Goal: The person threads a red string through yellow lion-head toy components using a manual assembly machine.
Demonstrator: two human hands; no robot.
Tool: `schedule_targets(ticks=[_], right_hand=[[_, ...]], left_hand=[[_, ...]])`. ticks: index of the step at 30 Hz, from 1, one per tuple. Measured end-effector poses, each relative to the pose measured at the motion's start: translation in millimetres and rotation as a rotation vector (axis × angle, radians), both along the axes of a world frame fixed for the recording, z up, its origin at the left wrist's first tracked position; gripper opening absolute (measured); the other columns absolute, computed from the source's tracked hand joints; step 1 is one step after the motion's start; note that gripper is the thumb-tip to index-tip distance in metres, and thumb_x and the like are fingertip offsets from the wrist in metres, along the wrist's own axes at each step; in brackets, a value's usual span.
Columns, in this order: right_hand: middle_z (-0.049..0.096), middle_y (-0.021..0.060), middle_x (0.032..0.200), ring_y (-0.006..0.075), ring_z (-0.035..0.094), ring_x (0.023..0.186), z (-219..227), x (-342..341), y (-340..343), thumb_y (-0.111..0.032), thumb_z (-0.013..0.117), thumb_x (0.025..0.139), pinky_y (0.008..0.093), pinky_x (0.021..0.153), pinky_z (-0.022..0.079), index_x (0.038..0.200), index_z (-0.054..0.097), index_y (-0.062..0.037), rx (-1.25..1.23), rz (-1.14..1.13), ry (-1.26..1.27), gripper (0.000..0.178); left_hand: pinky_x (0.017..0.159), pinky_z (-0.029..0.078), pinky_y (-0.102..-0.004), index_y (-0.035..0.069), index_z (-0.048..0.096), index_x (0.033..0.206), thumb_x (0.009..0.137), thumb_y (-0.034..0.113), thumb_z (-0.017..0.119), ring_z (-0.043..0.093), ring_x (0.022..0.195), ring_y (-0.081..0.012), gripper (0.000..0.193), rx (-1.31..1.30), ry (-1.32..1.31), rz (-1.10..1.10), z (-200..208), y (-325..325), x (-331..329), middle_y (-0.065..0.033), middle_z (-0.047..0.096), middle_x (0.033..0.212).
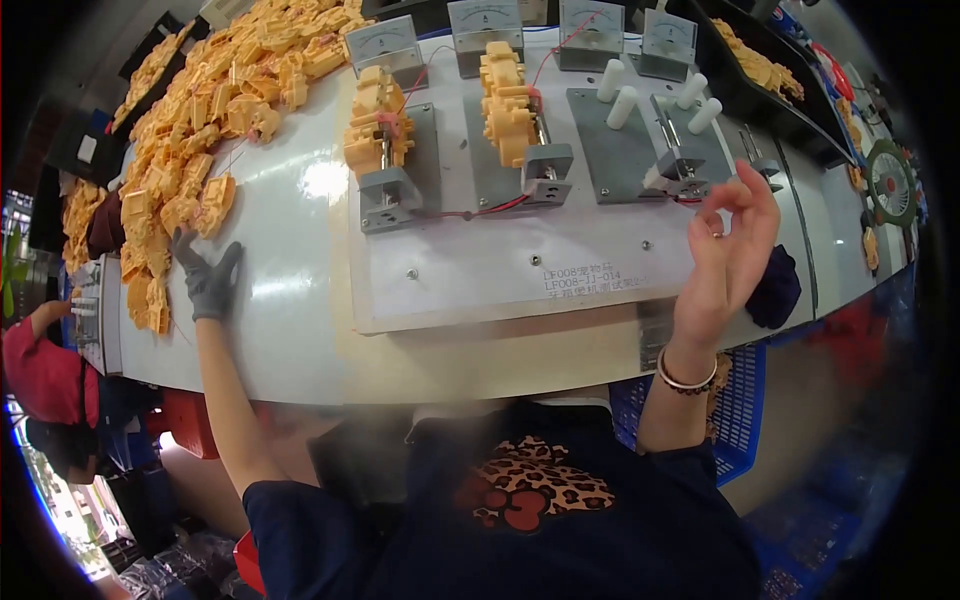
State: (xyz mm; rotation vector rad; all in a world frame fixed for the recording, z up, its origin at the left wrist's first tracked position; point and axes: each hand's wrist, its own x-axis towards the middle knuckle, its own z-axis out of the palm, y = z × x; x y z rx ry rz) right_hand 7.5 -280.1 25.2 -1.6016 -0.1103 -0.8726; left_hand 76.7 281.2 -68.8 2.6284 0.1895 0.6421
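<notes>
My left hand (210, 280), in a grey glove, has its thumb and fingers apart. Its fingertips are at the edge of a heap of orange plastic housings (165, 190), beside the lowest ones. My right hand (732, 240) is bare and raised over the right end of a white test board (480, 280). Its fingers are loosely bent, with nothing visible in them. Two orange gear housings (377, 125) (505, 105) stand upright on the board's left and middle metal stations. The right grey plate (610, 160) bears white pegs (622, 107) and a clamp (680, 170), near my right hand.
Several analog meters (487, 35) line the board's back. A black bin (765, 75) of orange parts is at the far right, near a green fan (890, 182). Dark cloth (775, 288) lies right of my hand, above a blue basket (738, 410). Another person (50, 365) is at far left.
</notes>
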Motion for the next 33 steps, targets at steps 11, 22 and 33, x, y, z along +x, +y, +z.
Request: schedule_targets(ticks=[11,22,33], right_hand=[[0.048,0.0048,0.105,0.0129,0.048,0.092,-4.4,-2.5,-15.4,-0.003,0.066,0.075,0.0264,0.078,0.041,0.124,0.049,-0.0050,-0.106,0.129,0.165,0.052],[0.055,0.0074,0.082,0.0160,0.050,0.066,-13.0,-1.4,-26.7,-0.007,0.064,0.059,0.0261,0.058,0.039,0.098,0.056,-0.0022,-0.261,0.198,-0.007,0.040],[0.051,0.0077,0.083,0.0164,0.048,0.069,-10.0,-5.5,-23.6,-0.008,0.061,0.057,0.0265,0.064,0.040,0.099,0.052,-0.0002,-0.275,0.236,0.019,0.044]], left_hand=[[0.090,0.044,-0.0365,0.019,0.057,0.106,0.071,0.031,0.074,0.055,0.098,-0.0317,0.040,0.137,0.043,-0.079,13.9,-67.4,75.5,-0.0145,0.049,0.102],[0.092,0.047,-0.0317,0.009,0.053,0.106,0.074,-0.004,0.068,0.055,0.110,-0.0199,0.038,0.066,-0.355,-0.939,207.0,-290.9,60.9,-0.0095,0.055,0.119],[0.082,0.048,-0.0323,0.010,0.058,0.097,0.069,-0.008,0.066,0.059,0.096,-0.0262,0.035,0.418,-0.039,-1.613,202.3,-429.1,81.3,-0.0074,0.056,0.100]])
